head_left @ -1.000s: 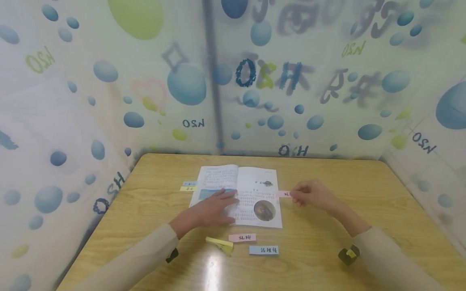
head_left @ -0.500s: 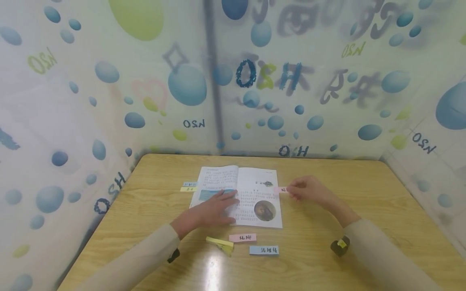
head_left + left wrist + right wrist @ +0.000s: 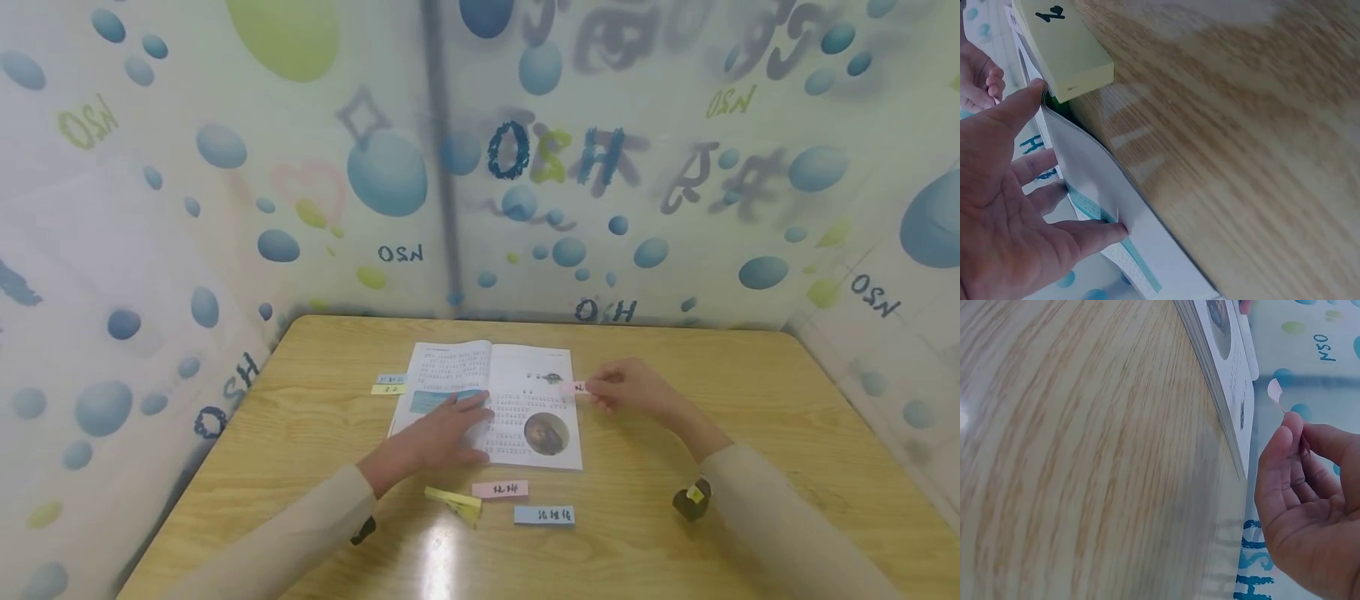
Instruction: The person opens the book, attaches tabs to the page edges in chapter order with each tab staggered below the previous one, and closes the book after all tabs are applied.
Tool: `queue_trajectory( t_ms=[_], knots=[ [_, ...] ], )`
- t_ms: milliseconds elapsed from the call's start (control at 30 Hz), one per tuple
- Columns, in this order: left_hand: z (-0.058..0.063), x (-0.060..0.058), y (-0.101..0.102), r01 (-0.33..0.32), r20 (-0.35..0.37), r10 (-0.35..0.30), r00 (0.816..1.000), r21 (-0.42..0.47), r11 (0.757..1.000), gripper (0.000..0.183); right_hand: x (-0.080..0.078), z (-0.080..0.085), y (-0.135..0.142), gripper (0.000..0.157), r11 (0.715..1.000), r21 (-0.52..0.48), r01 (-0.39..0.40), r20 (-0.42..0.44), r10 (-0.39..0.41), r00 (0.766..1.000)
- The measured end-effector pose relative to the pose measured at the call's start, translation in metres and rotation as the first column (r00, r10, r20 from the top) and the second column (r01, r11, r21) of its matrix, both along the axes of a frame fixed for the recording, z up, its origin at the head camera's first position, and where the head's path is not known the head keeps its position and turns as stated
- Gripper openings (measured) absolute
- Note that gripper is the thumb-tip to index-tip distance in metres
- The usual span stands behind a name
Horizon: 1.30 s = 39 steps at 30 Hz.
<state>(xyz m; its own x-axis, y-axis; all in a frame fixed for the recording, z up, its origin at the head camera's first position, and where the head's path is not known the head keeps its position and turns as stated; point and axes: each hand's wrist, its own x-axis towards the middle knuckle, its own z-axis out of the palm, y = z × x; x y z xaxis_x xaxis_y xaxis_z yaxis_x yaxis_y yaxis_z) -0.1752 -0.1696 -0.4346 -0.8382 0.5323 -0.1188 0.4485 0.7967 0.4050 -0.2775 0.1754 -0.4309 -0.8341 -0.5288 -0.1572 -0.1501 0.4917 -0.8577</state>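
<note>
An open book lies on the wooden table, with text and pictures on its pages. My left hand rests on the left page near the spine, fingers spread; in the left wrist view its fingertips touch the paper. At the book's right edge, my right hand pinches a pink sticky note between thumb and fingers. The note's free end overlaps the right page in the head view. In the right wrist view, that end of the pink note curls upward, apart from the fingertips.
Blue and yellow sticky tabs stick out from the book's left edge. In front of the book lie a yellow sticky-note pad, a pink pad and a blue pad, with handwriting. A patterned curtain stands behind the table.
My right hand has moved left and slightly away from me, bringing the pink sticky note further over the right page. The left hand has stayed on the book.
</note>
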Motion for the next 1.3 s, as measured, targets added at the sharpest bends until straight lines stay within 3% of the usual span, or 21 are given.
queue_trajectory(
  t_ms=[867, 1167, 1300],
  knots=[
    [-0.001, 0.003, 0.007, -0.034, -0.048, 0.034, 0.998, -0.005, 0.999, 0.062, -0.001, -0.001, -0.012, 0.025, 1.000, -0.025, 0.009, 0.012, -0.008, 1.000],
    [-0.001, 0.004, 0.007, -0.028, -0.059, 0.028, 0.998, -0.006, 1.000, 0.061, -0.001, -0.002, -0.004, 0.022, 1.000, 0.023, 0.003, 0.002, -0.003, 1.000],
    [-0.003, 0.003, 0.008, -0.028, -0.067, 0.026, 0.997, -0.022, 0.999, 0.062, -0.001, -0.005, 0.002, 0.019, 0.997, 0.065, 0.034, 0.031, -0.036, 0.999]
  ],
)
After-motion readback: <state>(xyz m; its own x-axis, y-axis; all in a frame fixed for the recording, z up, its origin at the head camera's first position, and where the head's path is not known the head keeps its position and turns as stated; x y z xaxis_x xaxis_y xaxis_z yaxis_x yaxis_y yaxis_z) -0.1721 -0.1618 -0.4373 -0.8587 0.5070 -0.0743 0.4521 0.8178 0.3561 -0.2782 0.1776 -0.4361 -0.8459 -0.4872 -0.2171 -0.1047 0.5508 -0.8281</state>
